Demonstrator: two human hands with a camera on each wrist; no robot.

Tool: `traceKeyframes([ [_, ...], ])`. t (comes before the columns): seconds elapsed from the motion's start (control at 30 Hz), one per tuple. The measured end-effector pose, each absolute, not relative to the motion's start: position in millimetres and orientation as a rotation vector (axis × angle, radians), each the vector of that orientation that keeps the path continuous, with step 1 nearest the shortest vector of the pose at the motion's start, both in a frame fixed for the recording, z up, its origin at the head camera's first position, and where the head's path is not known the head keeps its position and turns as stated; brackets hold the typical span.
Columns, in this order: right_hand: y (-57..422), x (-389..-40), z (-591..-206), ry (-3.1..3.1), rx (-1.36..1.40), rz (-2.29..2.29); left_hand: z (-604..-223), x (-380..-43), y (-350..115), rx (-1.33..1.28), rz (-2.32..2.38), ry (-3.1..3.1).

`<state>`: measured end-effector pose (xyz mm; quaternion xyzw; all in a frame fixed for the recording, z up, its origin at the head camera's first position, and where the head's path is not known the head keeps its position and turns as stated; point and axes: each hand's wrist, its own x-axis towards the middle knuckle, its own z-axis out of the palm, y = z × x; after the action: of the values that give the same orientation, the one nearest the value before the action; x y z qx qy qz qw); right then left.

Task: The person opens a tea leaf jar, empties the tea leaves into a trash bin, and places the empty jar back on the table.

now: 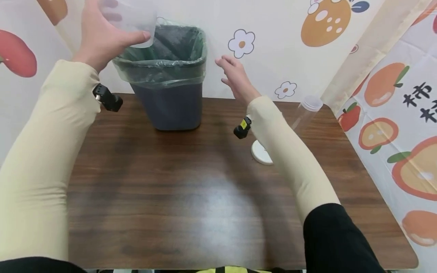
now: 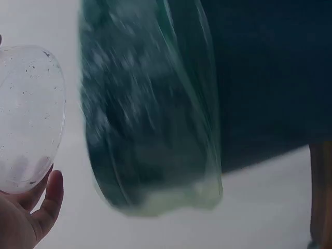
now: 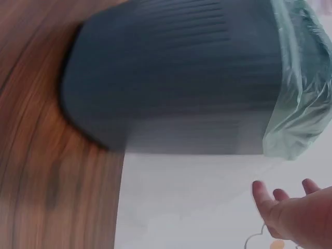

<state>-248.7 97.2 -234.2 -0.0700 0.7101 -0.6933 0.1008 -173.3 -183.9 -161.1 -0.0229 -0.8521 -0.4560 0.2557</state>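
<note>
My left hand (image 1: 102, 40) grips a translucent plastic container (image 1: 134, 17), raised above the left rim of a dark trash bin (image 1: 167, 104). In the left wrist view, the round container (image 2: 31, 119) shows small dark specks, with fingers at its edge. A green plastic liner (image 1: 181, 72) is folded over the bin's rim. My right hand (image 1: 237, 77) is held in the air just right of the bin, fingers extended and nothing in them. The right wrist view has this hand (image 3: 298, 212) apart from the liner (image 3: 290, 119).
The bin stands at the back of a brown wooden table (image 1: 164, 212). Behind my right forearm are a clear container with a white lid (image 1: 312, 103) and a round white disc (image 1: 261, 152), both partly hidden. Printed sheets (image 1: 273, 38) cover the walls behind and beside.
</note>
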Motion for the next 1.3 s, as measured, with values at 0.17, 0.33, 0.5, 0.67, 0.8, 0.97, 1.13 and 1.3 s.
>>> traceKeyframes([
  [0.17,117,-238,-248,2.255,-0.265,-1.8,-164,-163,-171,-0.165,-1.467,-2.142],
  [0.33,137,-225,-261,2.387,-0.265,-1.518,-175,-156,-150,-0.334,-1.83,-1.873],
  [0.5,158,-209,-275,2.487,-0.358,-1.243,-187,-143,-133,-0.427,-2.036,-1.758],
  [0.67,180,-194,-292,2.642,-0.487,-0.842,-203,-128,-118,-0.535,-2.153,-1.697],
  [0.8,196,-184,-306,2.682,-0.532,-0.596,-217,-118,-108,-0.584,-2.215,-1.697],
  [0.97,213,-173,-322,2.642,-0.515,-0.459,-242,-109,-100,-0.627,-2.176,-1.8],
  [1.13,222,-168,-333,2.613,-0.492,-0.385,-268,-104,-96,-0.604,-2.065,-1.985],
  [1.3,224,-165,-339,2.615,-0.494,-0.363,-290,-104,-93,-0.598,-2.018,-2.085],
])
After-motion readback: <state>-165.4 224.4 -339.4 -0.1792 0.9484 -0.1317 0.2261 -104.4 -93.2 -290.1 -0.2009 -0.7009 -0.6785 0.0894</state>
